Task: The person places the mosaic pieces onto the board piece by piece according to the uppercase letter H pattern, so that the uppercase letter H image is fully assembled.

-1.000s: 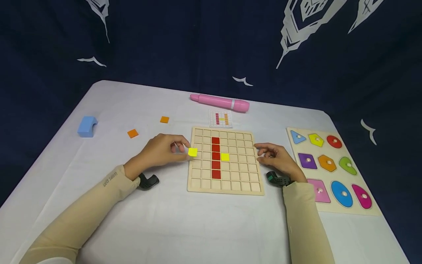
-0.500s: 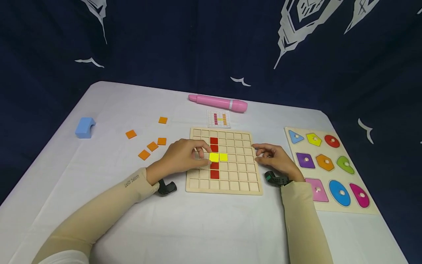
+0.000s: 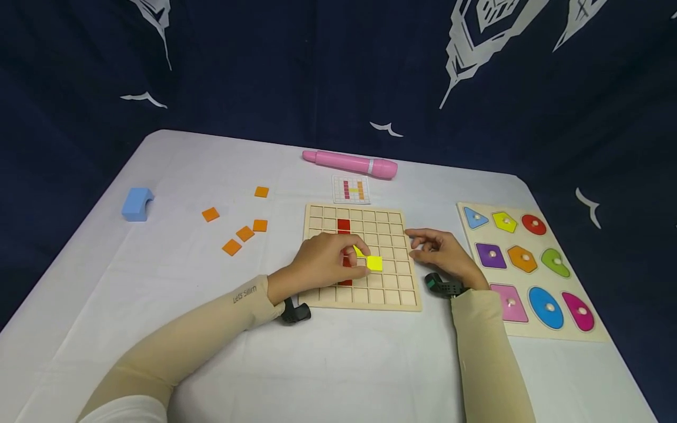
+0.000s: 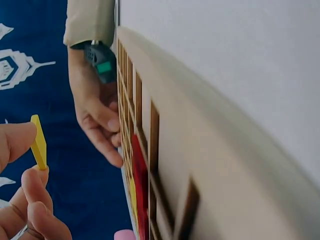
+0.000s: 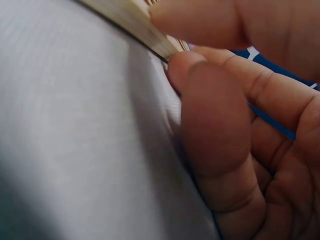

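Note:
My left hand (image 3: pixel 330 261) is over the wooden grid board (image 3: pixel 391 298), pinching a yellow square tile (image 3: pixel 374 264) between thumb and fingertip. In the left wrist view that yellow tile (image 4: pixel 39 142) is held on edge, apart from the board. Red square tiles (image 3: pixel 344 225) form a column in the grid, partly covered by my left hand. Beside them lies another yellow tile (image 3: pixel 358 251), mostly hidden. At the board's right edge rests my right hand (image 3: pixel 443 252), its fingers loosely bent. The right wrist view shows these fingertips (image 5: pixel 185 67) against the board's side.
Several orange square tiles (image 3: pixel 231 247) lie left of the board. Farther left is a blue arch block (image 3: pixel 137 204). Behind the board are a small pattern card (image 3: pixel 351 190) and a pink pen-like stick (image 3: pixel 344 161). A knobbed shape puzzle (image 3: pixel 520 288) lies at right.
My left hand has carried the yellow tile rightward from the board's left edge, across the red column. More orange tiles have come into sight behind it. My right hand stays at the board's edge.

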`<state>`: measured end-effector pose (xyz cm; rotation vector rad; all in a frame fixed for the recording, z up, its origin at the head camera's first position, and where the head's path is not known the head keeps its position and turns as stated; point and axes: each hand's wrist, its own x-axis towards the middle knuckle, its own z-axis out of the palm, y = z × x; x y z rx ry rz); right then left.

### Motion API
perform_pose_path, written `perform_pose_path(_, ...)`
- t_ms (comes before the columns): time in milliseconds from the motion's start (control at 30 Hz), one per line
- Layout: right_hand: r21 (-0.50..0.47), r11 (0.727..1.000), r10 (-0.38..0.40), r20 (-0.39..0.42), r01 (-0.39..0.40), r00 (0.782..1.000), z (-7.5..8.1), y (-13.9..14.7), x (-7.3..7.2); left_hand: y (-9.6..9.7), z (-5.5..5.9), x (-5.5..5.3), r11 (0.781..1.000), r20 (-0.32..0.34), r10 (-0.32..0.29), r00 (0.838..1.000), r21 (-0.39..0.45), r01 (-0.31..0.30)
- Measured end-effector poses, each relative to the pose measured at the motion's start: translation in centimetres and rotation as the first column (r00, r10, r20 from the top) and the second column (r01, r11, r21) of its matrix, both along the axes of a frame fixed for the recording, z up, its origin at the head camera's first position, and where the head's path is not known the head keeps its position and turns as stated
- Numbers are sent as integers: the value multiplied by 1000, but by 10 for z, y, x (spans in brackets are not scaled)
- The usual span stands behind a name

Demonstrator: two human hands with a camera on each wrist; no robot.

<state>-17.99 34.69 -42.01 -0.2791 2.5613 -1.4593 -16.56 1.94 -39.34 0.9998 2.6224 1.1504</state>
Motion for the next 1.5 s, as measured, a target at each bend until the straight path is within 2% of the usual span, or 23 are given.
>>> perform_pose_path(133, 4, 1000, -1, 2, 1, 1000, 0, 0, 0, 10, -4, 0, 1000, -8, 25, 1000, -2, -25)
perform_pose_path(367, -17, 1000, 5, 2, -5, 1000, -2, 1, -1, 23, -7, -7, 997, 32, 75, 997, 21, -76)
perform_pose_path(500, -19, 1000, 10, -9, -10, 1000, -2, 2, -1, 28, -10, -11, 995, 45, 100, 994, 5, -100)
perform_pose_path(800, -21, 1000, 9, 0, -9, 1000, 0, 1, -1, 33, -19, -22, 978, -34, 193, 981, -71, -195)
perform_pose_path(1167, -10, 1000, 4, -12, -4, 1000, -3, 3, -1, 35, -28, -26, 975, -19, 192, 981, -110, -193)
perform_pose_path(1500, -22, 1000, 10, -18, -11, 1000, -3, 2, -2, 35, -27, -26, 976, -9, 178, 984, -126, -178)
